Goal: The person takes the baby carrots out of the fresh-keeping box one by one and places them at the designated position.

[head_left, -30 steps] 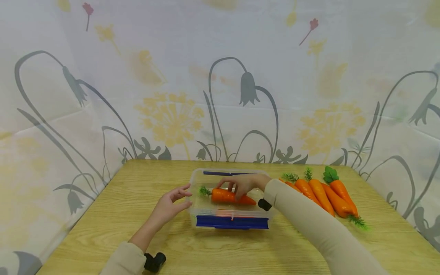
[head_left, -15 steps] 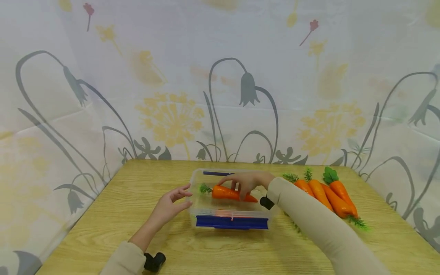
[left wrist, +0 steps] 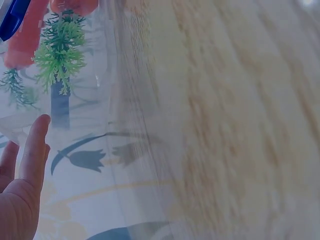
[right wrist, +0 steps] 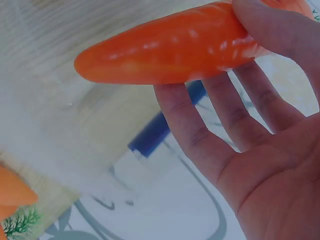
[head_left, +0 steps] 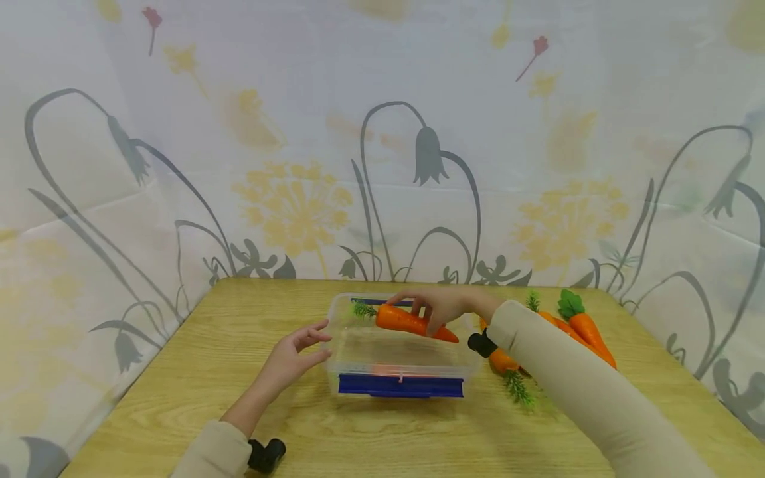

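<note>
My right hand grips an orange carrot with a feathery green top, thumb on one side and fingers on the other, as the right wrist view shows. The carrot lies nearly level over the clear plastic box, its tip pointing right and slightly down. On the box's near side is a blue latch flap, hanging outward. My left hand stands by the box's left wall, fingers extended and holding nothing; whether it touches the wall I cannot tell. An orange shape shows through the front wall, too blurred to identify.
Several more carrots lie on the wooden table right of the box, partly hidden behind my right sleeve. One green carrot top pokes out below that forearm. A flower-printed cloth hangs behind the table.
My right hand has raised the carrot from low in the box and shifted it right. The right forearm now covers more of the carrots on the table. My left hand has barely moved.
</note>
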A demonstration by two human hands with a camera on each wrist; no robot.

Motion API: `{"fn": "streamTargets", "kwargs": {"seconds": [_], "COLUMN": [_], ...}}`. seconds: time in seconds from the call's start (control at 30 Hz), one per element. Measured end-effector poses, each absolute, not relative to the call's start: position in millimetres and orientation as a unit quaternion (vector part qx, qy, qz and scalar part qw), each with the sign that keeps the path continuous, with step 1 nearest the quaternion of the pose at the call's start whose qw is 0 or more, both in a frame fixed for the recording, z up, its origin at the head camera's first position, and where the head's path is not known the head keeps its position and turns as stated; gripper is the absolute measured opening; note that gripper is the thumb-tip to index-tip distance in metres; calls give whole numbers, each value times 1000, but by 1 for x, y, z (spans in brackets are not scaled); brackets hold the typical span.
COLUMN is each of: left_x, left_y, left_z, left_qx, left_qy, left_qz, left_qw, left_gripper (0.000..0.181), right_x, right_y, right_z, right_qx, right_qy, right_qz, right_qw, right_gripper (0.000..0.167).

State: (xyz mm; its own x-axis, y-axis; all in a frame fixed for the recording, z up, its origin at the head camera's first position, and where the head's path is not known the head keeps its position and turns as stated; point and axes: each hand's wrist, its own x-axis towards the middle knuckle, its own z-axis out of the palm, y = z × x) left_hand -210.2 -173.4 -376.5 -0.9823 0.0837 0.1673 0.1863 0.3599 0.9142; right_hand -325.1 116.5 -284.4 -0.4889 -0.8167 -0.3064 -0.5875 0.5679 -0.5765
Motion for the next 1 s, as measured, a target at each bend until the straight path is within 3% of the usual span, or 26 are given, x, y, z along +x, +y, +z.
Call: {"fn": "streamTargets", "kwargs": {"seconds": [1.0], "left_x": [-209], "left_y": [-170], "left_z": [-372], "left_qx": [-78], "left_qy": [-822], "left_qz": [-562], "left_qw": [45], "left_gripper": [20], "right_x": [-291], "right_y": [217], "right_z": [-273], "right_qx": [-317], "right_qy": [865], "right_qz": [-349], "right_qw": [172], "right_gripper": [80]}}
